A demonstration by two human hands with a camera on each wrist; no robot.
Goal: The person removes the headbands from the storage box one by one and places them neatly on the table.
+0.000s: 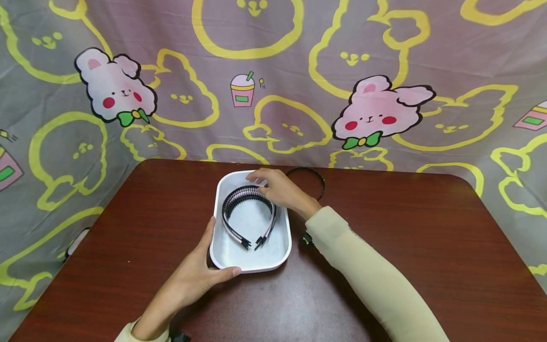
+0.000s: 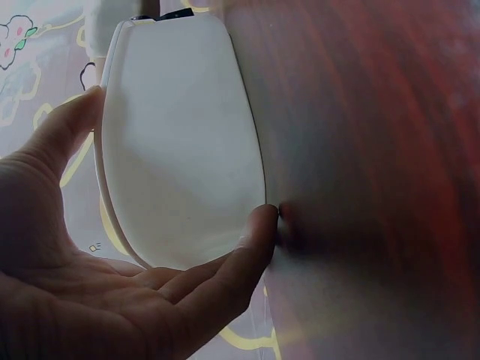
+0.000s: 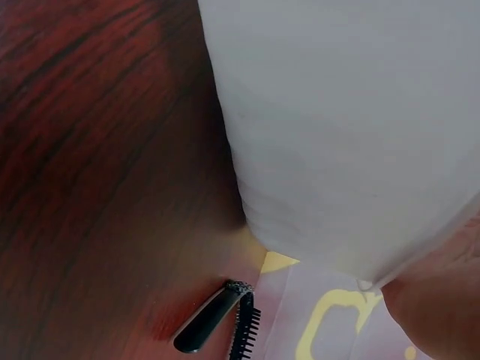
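Observation:
Several headbands (image 1: 231, 199), black and pale pink with toothed inner sides, lie together in a white tray (image 1: 279, 247). My left hand (image 1: 194, 273) grips the tray's near left corner, thumb along the near side and fingers on the left side. In the left wrist view that hand (image 2: 150, 300) curls round the tray (image 2: 180, 135). My right hand (image 1: 282, 190) reaches over the far right rim. Its bent fingers are spread at the top of the headbands' arc, with a gap between the fingertips. The tray wall (image 3: 337, 135) hides them in the right wrist view.
Behind the right hand, a thin black headband (image 1: 322, 183) lies on the brown table (image 1: 406, 223); its toothed band (image 3: 244, 334) shows low in the right wrist view. A patterned curtain (image 1: 282, 76) hangs along the table's far edge.

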